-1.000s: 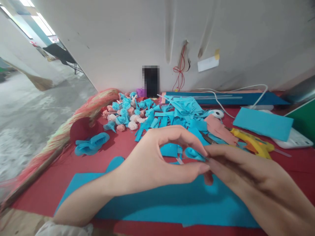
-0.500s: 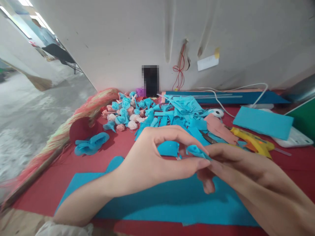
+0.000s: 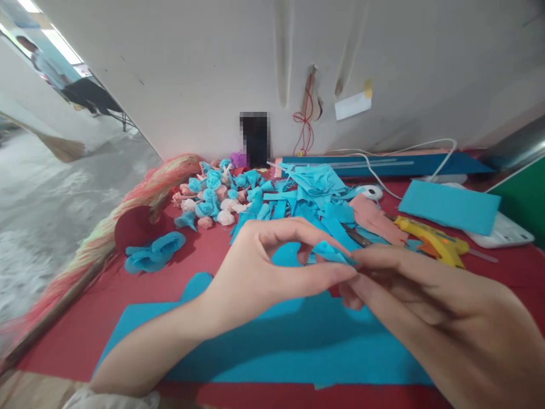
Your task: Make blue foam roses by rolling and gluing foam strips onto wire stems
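Observation:
My left hand point(image 3: 264, 267) and my right hand point(image 3: 417, 295) meet above a large blue felt sheet point(image 3: 264, 341). Between their fingertips sits a small rolled piece of blue felt point(image 3: 330, 251). Thumb and forefinger of the left hand pinch it from the left. The fingers of my right hand are pressed together on its right end. Both hands hover a little above the red table cover point(image 3: 85, 324).
A pile of blue felt strips point(image 3: 306, 196) and several small blue and pink felt roses point(image 3: 213, 196) lie behind the hands. A yellow glue gun point(image 3: 430, 241) lies at right, near a blue felt rectangle point(image 3: 447, 205). A broom point(image 3: 106, 227) lies along the left edge. A person stands far off at upper left.
The hands have kept pinching the small blue felt roll, turning it slightly. The view has shifted a little, and both hands sit slightly higher and closer.

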Demonstrator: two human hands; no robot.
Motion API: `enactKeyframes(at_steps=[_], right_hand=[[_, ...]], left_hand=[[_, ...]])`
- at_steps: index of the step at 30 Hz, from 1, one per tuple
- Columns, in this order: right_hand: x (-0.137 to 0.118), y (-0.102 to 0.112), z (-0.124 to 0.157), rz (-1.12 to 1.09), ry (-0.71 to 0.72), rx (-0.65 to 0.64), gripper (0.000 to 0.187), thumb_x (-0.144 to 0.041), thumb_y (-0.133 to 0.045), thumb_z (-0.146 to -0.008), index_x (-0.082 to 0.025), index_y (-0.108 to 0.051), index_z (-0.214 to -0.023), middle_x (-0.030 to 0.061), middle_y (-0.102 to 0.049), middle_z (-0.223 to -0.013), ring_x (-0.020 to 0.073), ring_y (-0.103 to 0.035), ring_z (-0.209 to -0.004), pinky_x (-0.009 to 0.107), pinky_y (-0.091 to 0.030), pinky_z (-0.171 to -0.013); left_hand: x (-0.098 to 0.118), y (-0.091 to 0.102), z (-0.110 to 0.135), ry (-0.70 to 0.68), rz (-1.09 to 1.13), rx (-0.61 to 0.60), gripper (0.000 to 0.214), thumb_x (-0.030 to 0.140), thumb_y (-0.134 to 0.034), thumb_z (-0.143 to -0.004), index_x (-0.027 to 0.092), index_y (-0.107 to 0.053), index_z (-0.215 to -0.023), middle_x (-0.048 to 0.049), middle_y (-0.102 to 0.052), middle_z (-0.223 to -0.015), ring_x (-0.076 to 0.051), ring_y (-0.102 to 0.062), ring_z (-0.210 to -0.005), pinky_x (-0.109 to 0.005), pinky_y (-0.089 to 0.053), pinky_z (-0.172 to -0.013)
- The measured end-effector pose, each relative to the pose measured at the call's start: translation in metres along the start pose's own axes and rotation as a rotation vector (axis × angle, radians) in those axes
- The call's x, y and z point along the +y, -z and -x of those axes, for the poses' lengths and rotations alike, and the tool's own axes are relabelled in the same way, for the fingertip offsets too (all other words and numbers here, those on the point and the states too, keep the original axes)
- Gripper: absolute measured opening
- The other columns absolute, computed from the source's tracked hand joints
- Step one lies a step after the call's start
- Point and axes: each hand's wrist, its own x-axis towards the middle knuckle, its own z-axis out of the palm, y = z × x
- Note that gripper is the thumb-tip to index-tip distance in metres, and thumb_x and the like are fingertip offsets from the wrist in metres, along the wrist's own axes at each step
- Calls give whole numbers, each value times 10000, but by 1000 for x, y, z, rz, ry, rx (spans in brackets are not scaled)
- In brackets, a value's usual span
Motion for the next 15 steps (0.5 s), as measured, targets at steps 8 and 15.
enactKeyframes(at_steps=[8, 15], right_hand=[[2, 0, 0, -58, -44, 46, 139, -211, -601, -742, -343, -630, -706, -134, -654, -551, 72, -622, -434, 47, -493, -438], [5, 2, 6, -83, -101, -55, 115, -287, -579, -824, -348, -625, -738, -123, -656, -566, 65, -638, -498, 47, -501, -482]], left_hand=[[-1, -2, 2, -25, 87, 21, 62, 192, -761, -643, 222, -726, -685, 20, -660, -677, -99, -537, -652, -214, -429, -571], [-4, -5, 1, 43, 270, -7, 92, 165, -748, -647, 246, -749, -690, 24, -606, -691, -89, -504, -655, -198, -419, -546]])
